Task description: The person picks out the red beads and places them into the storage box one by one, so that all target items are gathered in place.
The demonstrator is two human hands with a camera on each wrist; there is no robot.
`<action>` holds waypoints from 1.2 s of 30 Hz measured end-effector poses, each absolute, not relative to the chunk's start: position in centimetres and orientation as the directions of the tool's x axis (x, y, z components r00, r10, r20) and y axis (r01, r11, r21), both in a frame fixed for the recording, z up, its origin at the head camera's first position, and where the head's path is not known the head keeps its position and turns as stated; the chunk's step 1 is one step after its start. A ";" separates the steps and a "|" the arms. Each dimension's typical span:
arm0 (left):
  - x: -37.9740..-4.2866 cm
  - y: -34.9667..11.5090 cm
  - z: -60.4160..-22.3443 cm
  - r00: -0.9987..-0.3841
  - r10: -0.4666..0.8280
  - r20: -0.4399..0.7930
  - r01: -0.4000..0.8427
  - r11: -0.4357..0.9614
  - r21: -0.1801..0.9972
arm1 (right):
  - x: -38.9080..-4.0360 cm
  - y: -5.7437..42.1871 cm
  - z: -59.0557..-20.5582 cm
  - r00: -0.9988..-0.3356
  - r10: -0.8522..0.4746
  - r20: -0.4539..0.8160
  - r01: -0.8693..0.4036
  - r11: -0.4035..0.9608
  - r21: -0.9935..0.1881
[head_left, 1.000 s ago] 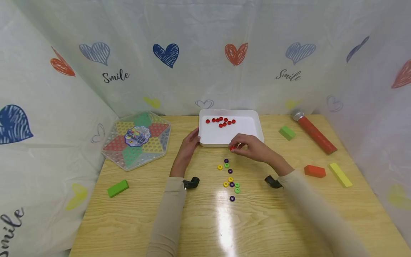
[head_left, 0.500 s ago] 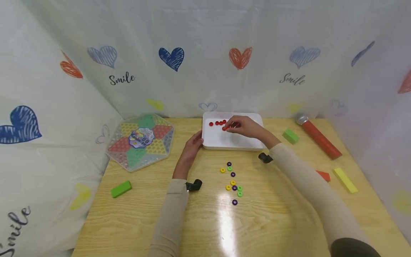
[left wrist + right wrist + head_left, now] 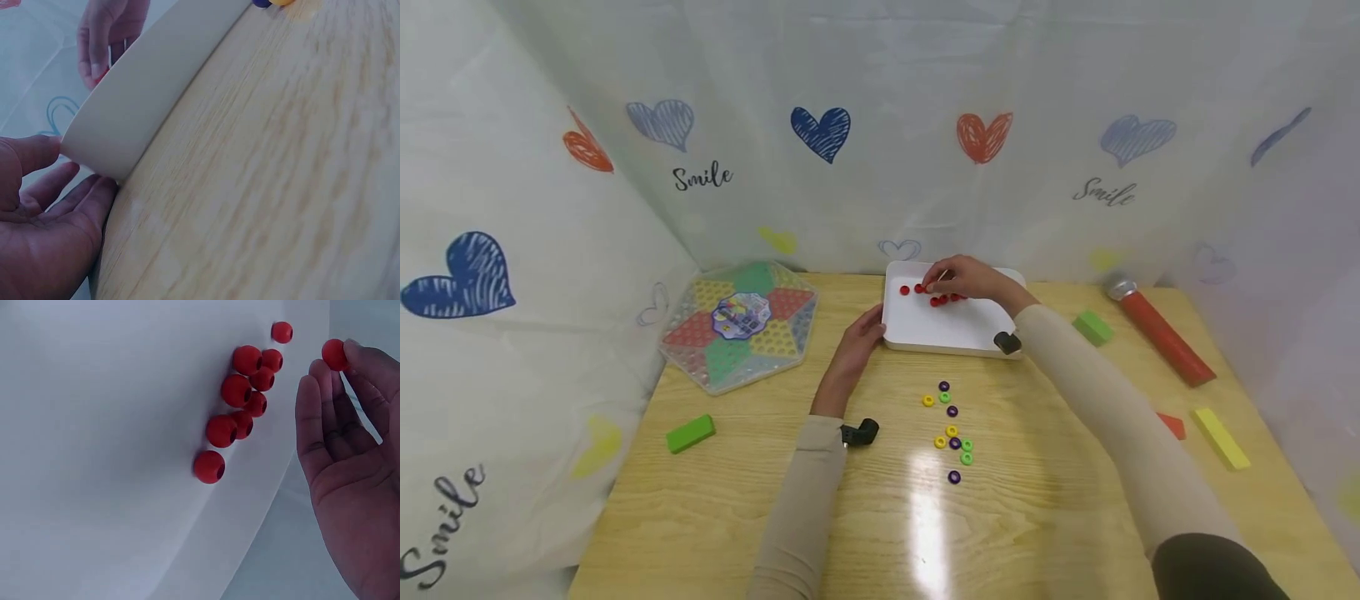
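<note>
My right hand (image 3: 967, 277) is over the back part of a white tray (image 3: 947, 333). Between thumb and fingertips it pinches a red bead (image 3: 335, 355), held just above the tray. A group of several red beads (image 3: 235, 391) lies on the tray floor near that hand, some touching. My left hand (image 3: 856, 348) holds the tray's front left corner. In the left wrist view its thumb meets the rim, while the fingers lie against the lower part of the wall (image 3: 134, 103).
Loose yellow (image 3: 928, 401), purple (image 3: 954, 477) and green beads (image 3: 967, 458) lie before the tray. A hexagonal board-game box (image 3: 741, 333) and a green block (image 3: 691, 434) are left. Right are a red tube (image 3: 1167, 337), a green block (image 3: 1093, 327), a red block (image 3: 1171, 425) and a yellow block (image 3: 1222, 438).
My right hand has carried the red bead from in front of the tray to its back part, above the other red beads. The left hand stays at the tray's corner.
</note>
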State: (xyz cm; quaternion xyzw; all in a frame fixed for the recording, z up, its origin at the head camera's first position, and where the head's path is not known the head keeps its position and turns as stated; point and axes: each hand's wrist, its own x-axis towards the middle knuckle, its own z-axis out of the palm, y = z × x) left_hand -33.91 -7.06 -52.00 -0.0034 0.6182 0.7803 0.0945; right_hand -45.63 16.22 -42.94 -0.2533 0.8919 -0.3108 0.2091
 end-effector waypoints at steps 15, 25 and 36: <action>-33.8 -6.6 -52.2 -0.984 0.139 -0.115 -0.144 -0.227 0.963 | -47.6 13.9 -44.6 -0.685 -0.655 -0.320 -0.435 0.720 -0.541; -34.2 -6.9 -52.2 -0.986 0.130 -0.100 -0.126 -0.213 0.969 | -47.9 13.3 -45.0 -0.705 -0.665 -0.247 -0.493 0.710 -0.502; -34.0 -7.0 -52.1 -0.986 0.125 -0.113 -0.137 -0.206 0.969 | -47.2 14.2 -44.8 -0.727 -0.652 -0.217 -0.492 0.715 -0.497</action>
